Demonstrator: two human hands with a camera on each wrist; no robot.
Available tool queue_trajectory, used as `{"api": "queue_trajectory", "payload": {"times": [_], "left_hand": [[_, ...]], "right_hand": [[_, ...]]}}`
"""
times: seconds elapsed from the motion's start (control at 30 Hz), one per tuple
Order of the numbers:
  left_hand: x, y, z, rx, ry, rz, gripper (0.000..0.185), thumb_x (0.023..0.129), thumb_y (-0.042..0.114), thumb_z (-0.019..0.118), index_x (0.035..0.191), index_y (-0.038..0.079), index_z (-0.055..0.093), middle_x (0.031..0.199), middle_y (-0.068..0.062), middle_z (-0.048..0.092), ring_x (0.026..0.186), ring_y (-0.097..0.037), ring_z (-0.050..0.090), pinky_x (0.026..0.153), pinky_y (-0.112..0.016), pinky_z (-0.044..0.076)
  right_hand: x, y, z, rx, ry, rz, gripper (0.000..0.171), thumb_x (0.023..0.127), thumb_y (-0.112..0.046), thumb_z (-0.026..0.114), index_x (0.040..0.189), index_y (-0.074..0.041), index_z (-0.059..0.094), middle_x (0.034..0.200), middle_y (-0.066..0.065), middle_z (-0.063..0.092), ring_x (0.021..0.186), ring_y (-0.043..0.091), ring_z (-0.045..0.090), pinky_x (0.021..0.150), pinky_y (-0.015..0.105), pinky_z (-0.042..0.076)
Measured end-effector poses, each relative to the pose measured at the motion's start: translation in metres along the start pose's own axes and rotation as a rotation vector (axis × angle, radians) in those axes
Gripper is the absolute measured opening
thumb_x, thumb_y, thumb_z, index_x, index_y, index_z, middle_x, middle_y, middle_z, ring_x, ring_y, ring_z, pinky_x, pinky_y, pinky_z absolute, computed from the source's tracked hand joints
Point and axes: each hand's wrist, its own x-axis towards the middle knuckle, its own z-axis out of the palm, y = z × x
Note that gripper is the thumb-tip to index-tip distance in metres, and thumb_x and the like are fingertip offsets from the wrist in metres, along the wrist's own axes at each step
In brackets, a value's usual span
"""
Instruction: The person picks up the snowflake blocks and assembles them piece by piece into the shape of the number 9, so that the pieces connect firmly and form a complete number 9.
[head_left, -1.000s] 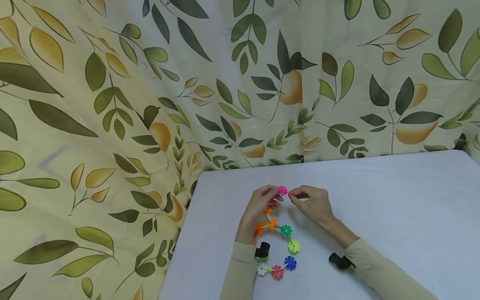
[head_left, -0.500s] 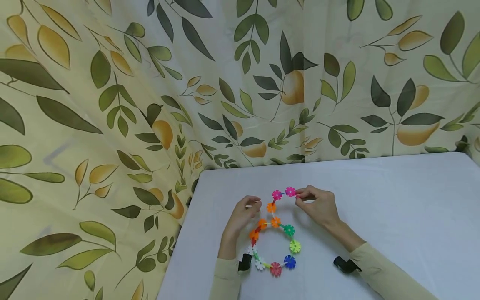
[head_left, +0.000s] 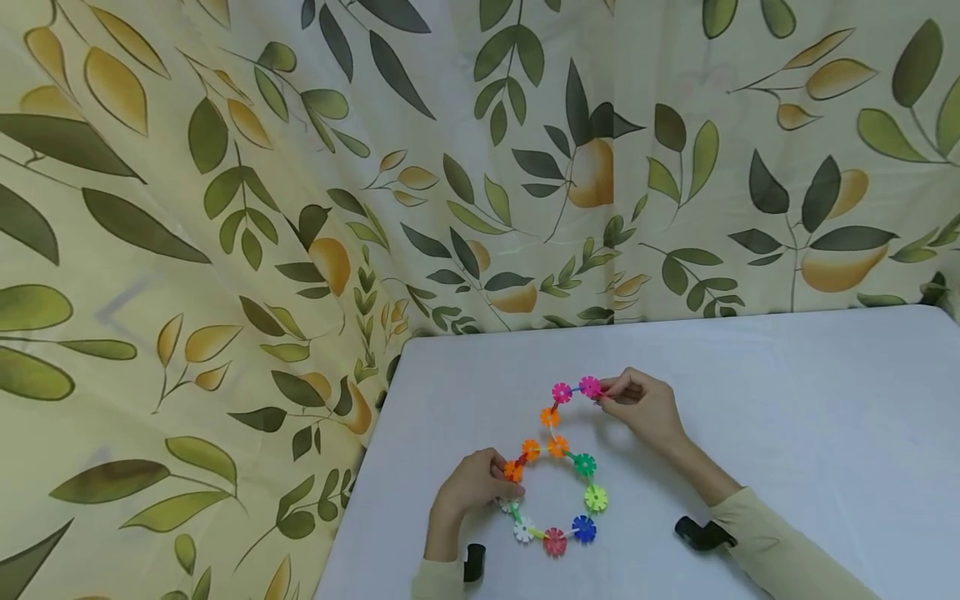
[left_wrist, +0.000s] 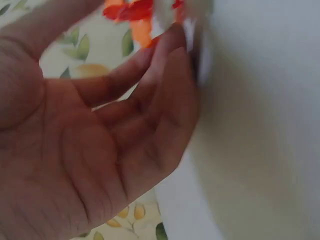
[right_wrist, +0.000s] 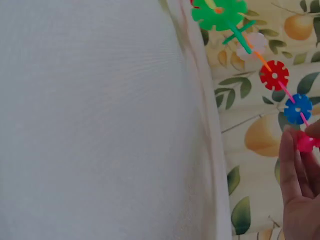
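Observation:
A chain of coloured flower-shaped discs lies on the white table as a ring with a short tail running up to two pink discs. My left hand is at the ring's left side, its curled fingers pinching the orange-red disc. In the blurred left wrist view that orange-red disc shows at the fingertips. My right hand pinches the end pink disc. The right wrist view shows this pink disc between the fingers, with blue, red and green discs beyond.
A leaf-patterned curtain hangs behind the table and along its left edge. Black wrist-camera mounts sit on both forearms, the left one and the right one. Bare tabletop stretches to the right of the hands.
My left hand let go of the chain's upper end and moved down and back to the ring's left side. The right hand kept its hold on the end pink disc.

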Motion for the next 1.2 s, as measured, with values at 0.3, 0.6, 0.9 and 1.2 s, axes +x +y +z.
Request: {"api": "queue_trajectory", "payload": {"times": [0.3, 0.6, 0.9, 1.2], "left_hand": [[-0.003, 0.007, 0.012, 0.023, 0.109, 0.061, 0.021, 0.092, 0.014, 0.077, 0.104, 0.007, 0.061, 0.071, 0.003, 0.052, 0.059, -0.011, 0.047, 0.052, -0.025, 0.038], [-0.002, 0.01, 0.014, -0.006, 0.133, 0.065, 0.023, 0.098, 0.017, 0.072, 0.113, 0.007, 0.057, 0.072, 0.002, 0.052, 0.057, -0.012, 0.048, 0.051, -0.027, 0.04], [0.001, 0.011, 0.018, -0.177, 0.106, 0.064, 0.03, 0.106, 0.021, 0.06, 0.125, 0.0, 0.05, 0.091, -0.01, 0.063, 0.063, -0.022, 0.074, 0.057, -0.031, 0.047], [0.011, 0.006, 0.012, -0.212, 0.143, 0.031, 0.038, 0.098, 0.025, 0.074, 0.119, 0.0, 0.056, 0.097, -0.009, 0.062, 0.067, -0.021, 0.073, 0.063, -0.034, 0.058]], "right_hand": [[0.002, -0.003, -0.014, 0.077, -0.102, 0.099, 0.031, 0.088, -0.002, 0.083, 0.116, 0.005, 0.071, 0.11, 0.024, 0.075, 0.09, 0.016, 0.077, 0.081, 0.024, 0.06], [0.003, -0.007, -0.024, 0.168, -0.103, 0.151, 0.029, 0.096, -0.01, 0.076, 0.117, 0.008, 0.068, 0.103, 0.024, 0.076, 0.085, 0.031, 0.078, 0.075, 0.037, 0.062], [0.001, -0.012, -0.029, 0.145, -0.07, 0.254, 0.032, 0.098, -0.013, 0.075, 0.115, 0.011, 0.063, 0.1, 0.023, 0.076, 0.08, 0.027, 0.079, 0.075, 0.048, 0.062], [0.0, -0.018, -0.038, 0.128, -0.161, 0.347, 0.04, 0.101, -0.02, 0.071, 0.127, 0.01, 0.066, 0.109, 0.02, 0.076, 0.086, 0.024, 0.078, 0.08, 0.038, 0.062]]}}
